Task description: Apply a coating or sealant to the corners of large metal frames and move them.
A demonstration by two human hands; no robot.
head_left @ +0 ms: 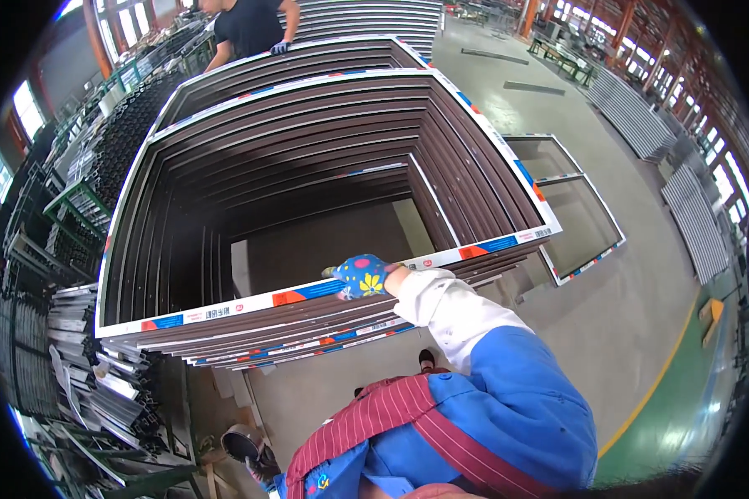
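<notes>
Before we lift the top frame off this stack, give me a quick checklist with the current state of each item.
1. Right hand on the near edge of the top frame: ok, the gloved hand rests on it.
2. Left hand on the frame: cannot tell, it is not in view.
3. Co-worker's hand on the far end of the stack: ok, a gloved hand is on the far edge.
4. Floor to the right free for walking: not ok, another frame lies flat there.
5. Top frame sitting square on the stack: cannot tell, the lens bends the edges.
</notes>
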